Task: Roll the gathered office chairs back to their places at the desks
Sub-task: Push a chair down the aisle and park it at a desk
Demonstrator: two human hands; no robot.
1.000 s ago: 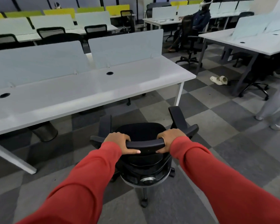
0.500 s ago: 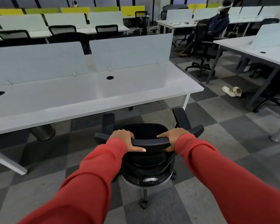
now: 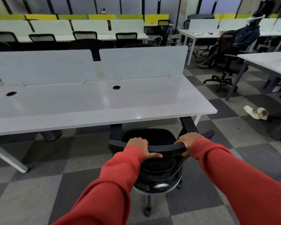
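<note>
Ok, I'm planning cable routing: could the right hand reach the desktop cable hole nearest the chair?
Probably not: the right hand grips the office chair, which stands between person and desk, and the cable hole sits far back by the divider.

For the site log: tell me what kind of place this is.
Most likely an open-plan office: rows of long white desks split by pale grey divider screens, black mesh-backed swivel chairs tucked along them, and a black wheeled office chair at the near desk.

No legible text, label, brand or number anywhere in view.
</note>
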